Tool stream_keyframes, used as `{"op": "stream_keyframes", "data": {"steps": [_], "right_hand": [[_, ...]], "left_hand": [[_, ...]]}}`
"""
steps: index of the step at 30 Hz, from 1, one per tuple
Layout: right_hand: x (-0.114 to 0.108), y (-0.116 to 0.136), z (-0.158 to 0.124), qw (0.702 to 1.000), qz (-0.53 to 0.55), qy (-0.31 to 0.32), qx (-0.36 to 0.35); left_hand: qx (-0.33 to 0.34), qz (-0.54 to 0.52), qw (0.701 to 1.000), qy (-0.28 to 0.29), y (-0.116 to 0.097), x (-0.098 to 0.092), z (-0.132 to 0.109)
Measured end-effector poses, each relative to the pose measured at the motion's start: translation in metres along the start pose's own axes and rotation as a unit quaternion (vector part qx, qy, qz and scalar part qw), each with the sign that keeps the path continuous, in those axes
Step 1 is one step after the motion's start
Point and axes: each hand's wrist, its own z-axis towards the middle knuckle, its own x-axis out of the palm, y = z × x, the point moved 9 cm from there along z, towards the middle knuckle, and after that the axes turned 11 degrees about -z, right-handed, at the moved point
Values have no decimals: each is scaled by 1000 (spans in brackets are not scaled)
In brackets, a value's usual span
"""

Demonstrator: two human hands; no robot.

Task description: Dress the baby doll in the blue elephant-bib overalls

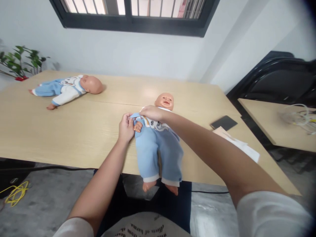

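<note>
A baby doll [165, 100] in a white top and blue trousers [158, 151] lies on its back at the front of the wooden table [74, 131], its feet hanging over the near edge. My left hand [125, 127] is closed on the doll's blue sleeve cuff beside its small hand. My right hand [151, 113] reaches across the doll's chest and pinches the same sleeve at the shoulder. A second doll [71, 88] in matching clothes lies on its side at the far left of the table.
A dark phone [223, 122] and white papers [240, 144] lie on the table's right side. A potted plant [18, 62] stands at the far left. A black chair [276, 79] and another table with cables [297, 118] are on the right. Yellow cable [16, 192] lies on the floor.
</note>
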Motion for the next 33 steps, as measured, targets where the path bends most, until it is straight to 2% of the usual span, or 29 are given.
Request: {"op": "stream_keyframes", "data": {"steps": [3, 5, 7, 9, 11, 13, 15, 18, 20, 22, 25, 27, 31, 33], "right_hand": [[-3, -9, 17, 998, -42, -32, 30], [3, -13, 24, 997, -67, -21, 44], [11, -17, 27, 994, -101, -5, 51], [16, -19, 27, 991, -125, -3, 54], [21, -20, 25, 989, -133, -10, 58], [22, -20, 23, 986, -149, -34, 63], [18, -20, 21, 978, -184, -72, 71], [14, -19, 19, 973, -204, -84, 64], [12, -17, 19, 982, -174, -72, 32], [6, -16, 16, 986, -143, -87, 7], [2, -26, 13, 988, -109, -107, 15], [6, -32, 13, 989, -100, -111, 22], [18, -33, 16, 982, -142, -121, 25], [22, -30, 17, 976, -180, -119, 28]], "left_hand": [[3, -25, 1000, 1, 7, 2, 8], [-23, -28, 999, 29, 17, 6, 14], [-63, -14, 995, 70, 30, 10, 17], [-80, -2, 988, 135, 36, 17, 17], [-72, -16, 978, 194, 34, 24, 14], [-65, -35, 971, 227, 30, 28, 12], [-69, -39, 972, 222, 29, 27, 13], [-62, -23, 984, 166, 25, 20, 20], [-48, -29, 992, 112, 20, 12, 26], [-36, -51, 995, 72, 15, 8, 30], [-42, -75, 994, 65, 16, 14, 32], [-51, -75, 991, 102, 19, 24, 32], [-21, -28, 970, 240, 17, 44, 27], [-9, 18, 959, 283, 17, 46, 26]]}}
